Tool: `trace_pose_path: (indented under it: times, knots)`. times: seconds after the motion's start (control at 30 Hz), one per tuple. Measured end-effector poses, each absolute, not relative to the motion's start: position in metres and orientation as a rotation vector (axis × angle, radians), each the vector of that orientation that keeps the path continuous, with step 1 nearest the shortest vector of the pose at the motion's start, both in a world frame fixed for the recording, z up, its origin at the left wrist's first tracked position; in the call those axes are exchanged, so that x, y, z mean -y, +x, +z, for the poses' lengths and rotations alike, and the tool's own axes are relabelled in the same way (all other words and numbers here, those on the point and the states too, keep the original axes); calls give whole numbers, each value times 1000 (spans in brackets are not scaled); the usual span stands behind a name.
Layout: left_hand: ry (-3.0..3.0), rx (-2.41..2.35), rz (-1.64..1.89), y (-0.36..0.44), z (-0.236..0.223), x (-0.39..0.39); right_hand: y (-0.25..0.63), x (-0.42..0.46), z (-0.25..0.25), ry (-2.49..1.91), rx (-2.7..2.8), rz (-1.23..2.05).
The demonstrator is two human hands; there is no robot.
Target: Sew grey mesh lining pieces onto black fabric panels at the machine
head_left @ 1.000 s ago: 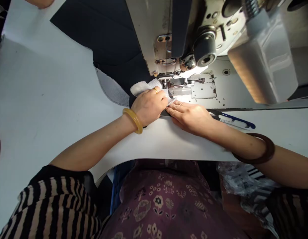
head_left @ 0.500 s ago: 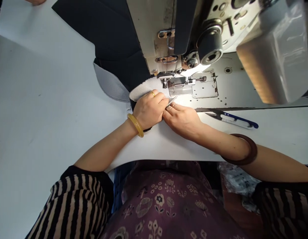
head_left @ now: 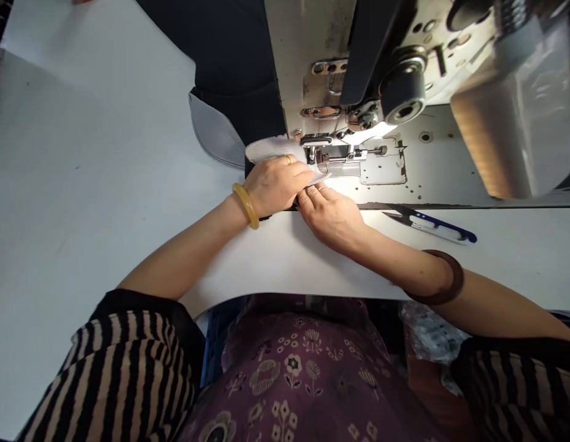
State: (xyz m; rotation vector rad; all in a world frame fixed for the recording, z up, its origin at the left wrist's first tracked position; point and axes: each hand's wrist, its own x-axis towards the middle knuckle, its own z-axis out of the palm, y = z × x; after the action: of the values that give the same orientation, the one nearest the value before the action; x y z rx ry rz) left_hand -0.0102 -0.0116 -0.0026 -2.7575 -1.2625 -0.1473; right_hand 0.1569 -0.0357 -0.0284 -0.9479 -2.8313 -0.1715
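A light grey mesh fabric piece (head_left: 273, 147) lies under the presser foot (head_left: 312, 155) of a sewing machine (head_left: 296, 37), with dark fabric (head_left: 234, 55) beneath and behind it. My left hand (head_left: 276, 184) rests over the mesh left of the foot, its fingers curled and pressing the cloth. Close by on the right, my right hand (head_left: 333, 216) has its fingers together at the fabric's near edge, a thin strip of which shows above the fingertips. Both hands nearly touch, just in front of the needle area. The exact pinch under the fingers is hidden.
Blue-handled thread snips (head_left: 435, 226) lie on the white table (head_left: 105, 184), right of my right hand. A grey mesh flap (head_left: 218, 129) on the dark fabric lies to the left. A translucent plastic guard (head_left: 519, 116) hangs at upper right.
The view has shifted slightly, moving the machine rightward in it. My hands have moved a little forward, toward the foot, with the fabric. The raised edge by my right fingertips now lies lower.
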Motion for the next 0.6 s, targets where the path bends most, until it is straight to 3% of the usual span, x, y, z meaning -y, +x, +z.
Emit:
trace_pose_path:
  times: [0.6]
  knots:
    - [-2733, 1119, -6, -29, -5, 2, 159, 35, -27, -929, 2756, 109]
